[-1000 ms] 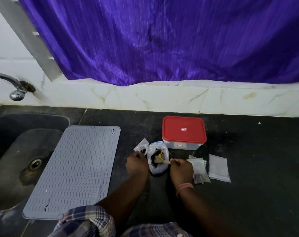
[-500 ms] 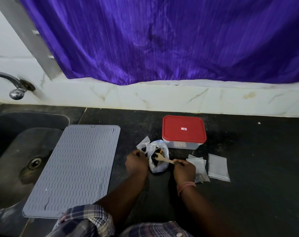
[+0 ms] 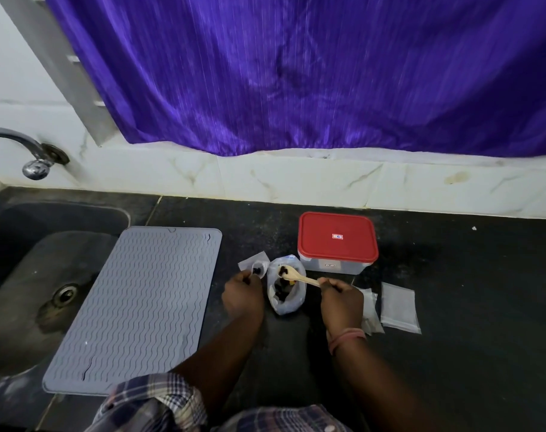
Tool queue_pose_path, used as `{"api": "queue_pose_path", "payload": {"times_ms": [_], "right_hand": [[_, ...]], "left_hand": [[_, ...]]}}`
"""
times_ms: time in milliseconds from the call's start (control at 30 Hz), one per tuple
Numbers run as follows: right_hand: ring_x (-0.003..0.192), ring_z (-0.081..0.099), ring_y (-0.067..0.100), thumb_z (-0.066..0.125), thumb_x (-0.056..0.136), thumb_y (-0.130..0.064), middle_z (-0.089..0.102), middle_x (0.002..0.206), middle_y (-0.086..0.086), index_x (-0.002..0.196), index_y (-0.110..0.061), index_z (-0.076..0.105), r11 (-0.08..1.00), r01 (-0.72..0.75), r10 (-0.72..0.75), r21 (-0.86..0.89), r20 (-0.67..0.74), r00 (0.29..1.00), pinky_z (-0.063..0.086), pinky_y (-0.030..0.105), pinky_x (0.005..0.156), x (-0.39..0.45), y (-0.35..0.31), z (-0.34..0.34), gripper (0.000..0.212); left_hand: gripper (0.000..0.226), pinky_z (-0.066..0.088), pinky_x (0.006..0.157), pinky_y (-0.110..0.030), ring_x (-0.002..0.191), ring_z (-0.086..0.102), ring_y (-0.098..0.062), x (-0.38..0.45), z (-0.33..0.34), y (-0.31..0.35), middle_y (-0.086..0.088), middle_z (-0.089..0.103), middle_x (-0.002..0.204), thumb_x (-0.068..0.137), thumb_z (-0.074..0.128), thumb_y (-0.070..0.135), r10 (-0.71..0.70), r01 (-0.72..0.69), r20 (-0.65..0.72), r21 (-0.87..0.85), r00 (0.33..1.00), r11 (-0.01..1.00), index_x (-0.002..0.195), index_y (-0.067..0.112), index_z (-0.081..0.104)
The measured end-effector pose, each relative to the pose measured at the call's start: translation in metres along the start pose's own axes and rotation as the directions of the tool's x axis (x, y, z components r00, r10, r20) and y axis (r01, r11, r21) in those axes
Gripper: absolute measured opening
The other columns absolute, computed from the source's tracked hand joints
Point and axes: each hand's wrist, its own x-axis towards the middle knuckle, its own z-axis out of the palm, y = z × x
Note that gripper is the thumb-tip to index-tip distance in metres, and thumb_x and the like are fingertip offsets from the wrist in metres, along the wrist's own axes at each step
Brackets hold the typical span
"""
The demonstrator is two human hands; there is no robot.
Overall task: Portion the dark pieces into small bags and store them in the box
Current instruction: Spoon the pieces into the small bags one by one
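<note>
Since a second ago the spoon (image 3: 299, 275) has lifted: its bowl now sits at the mouth of the big bag (image 3: 285, 288) with a dark piece on it, where before it lay lower inside.

Head view: the right hand (image 3: 340, 299) pinches the spoon's handle end, fingers curled tight around it. The left hand (image 3: 242, 294) grips the lower edge of a small bag (image 3: 255, 265), fingers closed on it; a few dark pieces (image 3: 258, 270) show inside this bag. The big bag stands open between the two hands on the black counter (image 3: 468, 307), with more dark pieces at its bottom. Just behind it stands the box (image 3: 337, 243), its red lid on. Right of the right hand lie flat empty bags (image 3: 398, 307), partly hidden by the wrist. A grey mat (image 3: 140, 307) lies to the left, overlapping the sink (image 3: 22, 275). A purple curtain (image 3: 296, 73) hangs behind.
</note>
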Motion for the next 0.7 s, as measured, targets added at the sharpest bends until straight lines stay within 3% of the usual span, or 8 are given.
{"api": "queue_pose_path", "payload": {"times_ms": [200, 400, 533, 700], "right_hand": [[0.073, 0.064, 0.019, 0.07, 0.088, -0.013, 0.07, 0.071, 0.003, 0.073, -0.013, 0.075, 1.0, -0.012, 0.012, 0.027, 0.012, 1.0, 0.047, 0.029, 0.071, -0.002, -0.011, 0.01, 0.015], [0.069, 0.064, 0.016, 0.067, 0.086, -0.017, 0.069, 0.067, 0.0, 0.063, -0.016, 0.07, 0.993, 0.037, -0.032, -0.114, 0.043, 0.999, 0.048, 0.028, 0.07, -0.007, -0.021, 0.025, 0.023], [0.074, 0.067, 0.019, 0.066, 0.087, -0.022, 0.071, 0.071, 0.001, 0.07, -0.015, 0.073, 0.983, 0.045, -0.036, -0.18, 0.049, 0.998, 0.051, 0.029, 0.073, -0.009, -0.025, 0.034, 0.02], [0.078, 0.068, 0.02, 0.062, 0.09, -0.021, 0.072, 0.081, 0.005, 0.082, -0.012, 0.075, 0.978, 0.039, -0.031, -0.205, 0.04, 0.999, 0.046, 0.024, 0.07, -0.016, -0.032, 0.042, 0.017]], "left_hand": [[0.02, 0.06, 0.086, -0.041, 0.089, 0.071, -0.017, -0.003, -0.002, 0.006, -0.001, 0.075, 0.096, 0.098, 0.061, 0.03, 0.05, -0.053, 0.039, 0.079, 0.998, 0.995, 0.107, 0.019, 0.076], [0.025, 0.058, 0.082, -0.037, 0.087, 0.07, -0.019, -0.006, -0.006, 0.003, -0.003, 0.074, 0.093, 0.1, 0.056, 0.034, 0.115, -0.125, 0.07, 0.172, 0.991, 0.977, 0.104, 0.019, 0.076], [0.029, 0.058, 0.084, -0.038, 0.088, 0.07, -0.02, -0.009, -0.008, 0.008, -0.004, 0.073, 0.093, 0.101, 0.053, 0.036, 0.099, -0.114, 0.084, 0.193, 0.992, 0.975, 0.098, 0.018, 0.075], [0.022, 0.054, 0.081, -0.031, 0.092, 0.071, -0.023, -0.017, -0.009, 0.013, -0.004, 0.076, 0.096, 0.097, 0.056, 0.025, 0.138, -0.154, 0.098, 0.176, 0.986, 0.972, 0.1, 0.019, 0.077]]}}
